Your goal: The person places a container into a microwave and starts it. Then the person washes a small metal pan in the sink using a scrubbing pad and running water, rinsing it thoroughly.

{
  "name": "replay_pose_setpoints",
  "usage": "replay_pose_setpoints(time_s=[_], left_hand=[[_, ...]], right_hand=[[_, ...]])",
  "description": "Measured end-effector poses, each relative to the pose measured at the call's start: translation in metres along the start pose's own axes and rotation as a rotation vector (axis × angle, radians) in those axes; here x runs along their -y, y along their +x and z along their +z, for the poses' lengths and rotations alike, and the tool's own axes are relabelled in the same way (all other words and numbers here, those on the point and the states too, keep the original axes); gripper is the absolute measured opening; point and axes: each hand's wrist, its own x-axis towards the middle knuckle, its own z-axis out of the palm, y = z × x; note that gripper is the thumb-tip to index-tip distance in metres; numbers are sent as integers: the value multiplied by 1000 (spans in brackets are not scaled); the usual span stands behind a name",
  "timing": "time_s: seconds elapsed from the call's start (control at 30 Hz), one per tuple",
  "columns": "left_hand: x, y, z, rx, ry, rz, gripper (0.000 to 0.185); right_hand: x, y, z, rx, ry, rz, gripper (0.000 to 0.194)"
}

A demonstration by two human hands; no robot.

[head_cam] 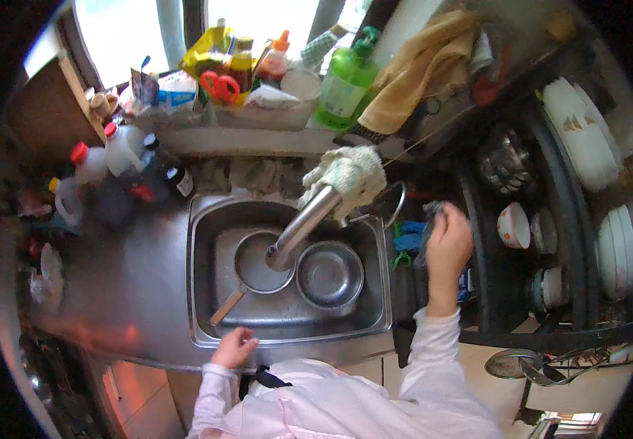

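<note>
My right hand (448,233) is raised to the right of the steel sink (290,329), its fingers closed on a dark grey scrubber (434,208), partly hidden by the hand. Blue and green items (408,241) hang beside it. My left hand (235,348) hovers near the sink's front edge with curled fingers; nothing shows in it. In the basin lie a round pan (253,263) with a wooden handle (227,308) and, to its right, a steel bowl (330,274). The faucet (308,219) reaches over the pan, a pale cloth (352,173) bundled around its base.
Capped bottles (124,148) stand at the back left of the steel counter (135,263). A green pump bottle (344,88), red-handled scissors (220,88) and condiments line the sill. A tan cloth (420,77) hangs behind. Dark racks hold bowls (513,225) and plates (616,252) at right.
</note>
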Motion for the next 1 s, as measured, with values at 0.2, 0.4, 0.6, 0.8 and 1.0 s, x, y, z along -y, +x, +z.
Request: replay_pose_setpoints(time_s=[0.2,0.4,0.6,0.8,1.0], left_hand=[[25,53,-34,-105,116,67,39],[53,103,-34,-170,234,117,35],[63,137,-22,-259,364,68,41],[69,163,-18,-198,281,4,50],[68,188,-5,-13,230,-92,51]], right_hand=[[66,-130,75,577,508,-28,20],[140,-203,190,707,606,-224,22],[166,-216,265,1029,332,-426,34],[153,-258,324,1311,90,-618,33],[142,-305,362,1391,210,-744,29]])
